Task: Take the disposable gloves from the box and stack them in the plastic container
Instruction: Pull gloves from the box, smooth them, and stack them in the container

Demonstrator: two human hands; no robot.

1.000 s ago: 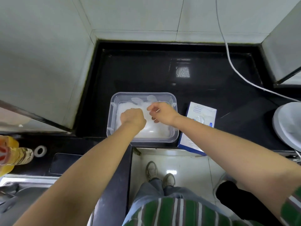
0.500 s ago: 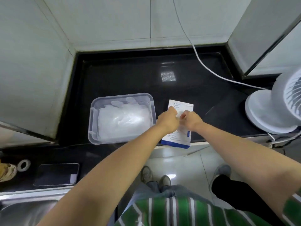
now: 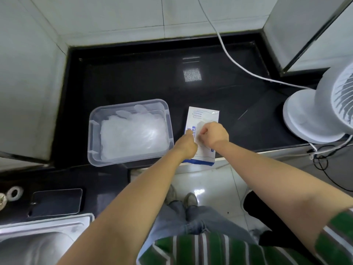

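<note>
Box (image 3: 203, 114) at counter's (image 3: 133, 79) front edge beside plastic container (image 3: 91, 131); right hand (image 3: 214, 134) pinches a glove (image 3: 201, 126) at its opening, left hand (image 3: 186, 143) curled on box, grip unclear, so brace box, draw one glove straight out.

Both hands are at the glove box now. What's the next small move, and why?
Probably draw the translucent disposable glove up out of the white-and-blue cardboard box: the right hand seems to pinch it at the opening, the left hand rests on the box, and the clear plastic container with stacked gloves waits beside it.
</note>
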